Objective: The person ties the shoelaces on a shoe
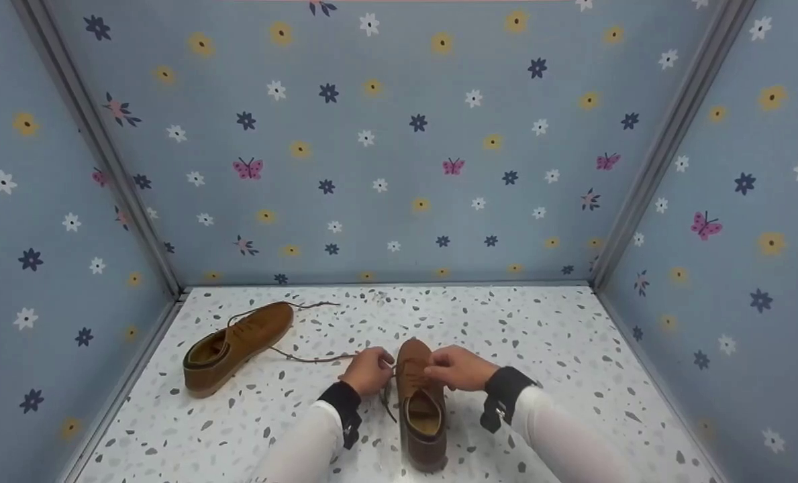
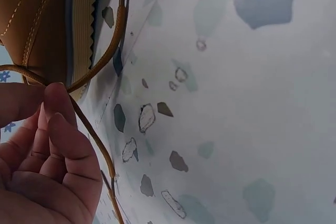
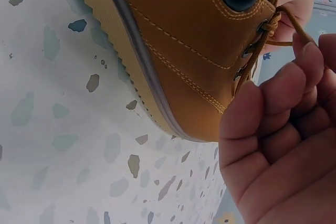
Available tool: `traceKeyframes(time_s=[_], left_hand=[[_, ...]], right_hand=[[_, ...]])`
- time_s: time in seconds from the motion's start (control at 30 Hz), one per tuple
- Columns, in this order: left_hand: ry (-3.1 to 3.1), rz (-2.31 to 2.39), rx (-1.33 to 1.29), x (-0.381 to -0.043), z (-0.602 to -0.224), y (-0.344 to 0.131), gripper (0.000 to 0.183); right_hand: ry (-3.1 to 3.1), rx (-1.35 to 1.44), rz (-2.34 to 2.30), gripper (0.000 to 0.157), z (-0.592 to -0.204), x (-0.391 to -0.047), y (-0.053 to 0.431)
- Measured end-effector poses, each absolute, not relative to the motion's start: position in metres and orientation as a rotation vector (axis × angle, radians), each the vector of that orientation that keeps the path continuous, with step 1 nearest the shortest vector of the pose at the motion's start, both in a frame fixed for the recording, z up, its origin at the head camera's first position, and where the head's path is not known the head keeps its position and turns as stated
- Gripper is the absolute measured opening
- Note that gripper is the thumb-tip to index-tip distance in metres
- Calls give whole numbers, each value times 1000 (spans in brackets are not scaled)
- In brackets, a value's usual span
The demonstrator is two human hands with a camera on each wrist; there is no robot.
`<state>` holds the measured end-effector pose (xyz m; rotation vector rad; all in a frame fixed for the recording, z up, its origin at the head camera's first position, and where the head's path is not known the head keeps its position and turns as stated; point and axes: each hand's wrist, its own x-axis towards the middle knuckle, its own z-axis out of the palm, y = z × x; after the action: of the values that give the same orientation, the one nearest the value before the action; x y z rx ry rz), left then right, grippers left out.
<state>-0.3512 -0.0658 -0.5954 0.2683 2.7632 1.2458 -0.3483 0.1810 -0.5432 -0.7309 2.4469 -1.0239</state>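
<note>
A brown leather lace-up shoe (image 1: 428, 443) stands upright on the speckled surface, toe pointing away, between my two hands. On its left side, my left hand (image 1: 370, 371) pinches a thin brown shoelace (image 2: 102, 61) between thumb and fingers, close to the shoe. From the other side my right hand (image 1: 462, 368) reaches over the lacing and pinches a lace (image 3: 290, 18) near the top eyelets. In the right wrist view, the laces are crossed at the top eyelets. Parts of the lacing are hidden behind my fingers.
The matching brown shoe (image 1: 254, 339) sits to the left, its long loose laces (image 1: 311, 360) trailing over the white speckled tabletop (image 1: 519, 322). Blue floral panels (image 1: 372, 168) with grey metal edge strips (image 1: 103, 147) enclose the back and both sides.
</note>
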Motion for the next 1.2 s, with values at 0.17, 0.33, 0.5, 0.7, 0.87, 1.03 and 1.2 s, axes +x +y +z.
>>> traceKeyframes(time_s=[0.17,0.33,0.5,0.7,0.87,1.03,1.2], left_hand=[[2709,1304,245,-350,-590,-69,18],[2700,1333,264,-347,-582,-74,12],[2724,1329,288,-341,-571,-77,11],[2707,1340,323,-340,-561,-83,13],[2699,1361,408,-340,-552,-90,15],[2646,1374,413,-338,-546,-98,17],[2583,1388,423,-335,-540,-102,19]], right_hand=[[2465,-725,-1073,21,-543,-351,180],[2459,-677,-1131,26,-543,-352,179],[2443,-611,-1169,39,-543,-352,178],[2479,-585,-1182,41,-543,-353,175],[2494,-546,-1214,38,-544,-354,176],[2513,-497,-1241,35,-544,-354,177],[2532,-464,-1263,32,-544,-354,178]])
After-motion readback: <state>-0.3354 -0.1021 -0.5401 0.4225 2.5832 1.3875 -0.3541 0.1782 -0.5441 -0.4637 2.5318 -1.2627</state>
